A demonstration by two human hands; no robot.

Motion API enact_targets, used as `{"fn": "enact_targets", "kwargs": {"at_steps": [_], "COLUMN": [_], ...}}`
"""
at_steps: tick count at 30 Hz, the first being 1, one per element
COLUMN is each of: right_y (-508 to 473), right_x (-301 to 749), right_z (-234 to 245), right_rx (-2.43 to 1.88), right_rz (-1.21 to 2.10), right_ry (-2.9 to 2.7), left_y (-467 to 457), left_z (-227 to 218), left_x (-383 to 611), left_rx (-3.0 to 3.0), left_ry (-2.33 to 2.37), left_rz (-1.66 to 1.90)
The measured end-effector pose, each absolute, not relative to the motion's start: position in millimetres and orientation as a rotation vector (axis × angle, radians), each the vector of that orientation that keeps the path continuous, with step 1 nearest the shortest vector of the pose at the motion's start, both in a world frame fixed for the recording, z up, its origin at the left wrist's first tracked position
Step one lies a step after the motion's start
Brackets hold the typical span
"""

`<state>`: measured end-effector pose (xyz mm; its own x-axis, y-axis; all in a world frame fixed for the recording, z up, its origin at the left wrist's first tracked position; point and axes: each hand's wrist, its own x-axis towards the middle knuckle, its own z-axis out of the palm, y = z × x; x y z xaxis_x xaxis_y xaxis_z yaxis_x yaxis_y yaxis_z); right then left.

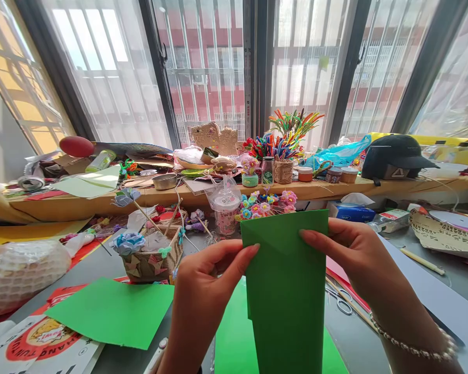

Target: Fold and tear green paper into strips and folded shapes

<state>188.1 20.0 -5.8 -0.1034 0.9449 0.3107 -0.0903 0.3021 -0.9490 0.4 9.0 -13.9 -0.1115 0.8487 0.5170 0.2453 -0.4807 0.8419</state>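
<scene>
I hold a folded sheet of green paper (286,291) upright in front of me. My left hand (206,283) pinches its left edge near the top, thumb and fingers closed on the paper. My right hand (359,259) grips the upper right edge, fingertips pressed on the front face; a bead bracelet (413,347) circles that wrist. Another green sheet (113,311) lies flat on the table to the left, and more green paper (232,343) lies under the held sheet.
Scissors (341,300) lie right of the sheet. A small basket with paper flowers (152,254) stands behind my left hand. A wooden shelf (234,195) under the windows carries jars, craft sticks, and a black cap (395,156). A tissue box (353,212) sits at right.
</scene>
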Motion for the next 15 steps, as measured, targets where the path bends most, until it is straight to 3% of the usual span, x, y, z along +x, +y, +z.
{"fn": "enact_targets", "kwargs": {"at_steps": [11,15], "right_y": [19.3,21.9], "right_x": [183.3,187.0], "right_z": [-5.9,-7.6], "right_rx": [-0.996,-1.000], "right_rz": [1.152,1.061], "right_ry": [-1.373,-1.316], "left_y": [12.6,13.7], "left_z": [-15.0,-13.7], "left_x": [-1.2,-1.7], "left_rx": [1.487,1.511], "left_ry": [1.143,1.091], "left_rz": [1.685,1.422]}}
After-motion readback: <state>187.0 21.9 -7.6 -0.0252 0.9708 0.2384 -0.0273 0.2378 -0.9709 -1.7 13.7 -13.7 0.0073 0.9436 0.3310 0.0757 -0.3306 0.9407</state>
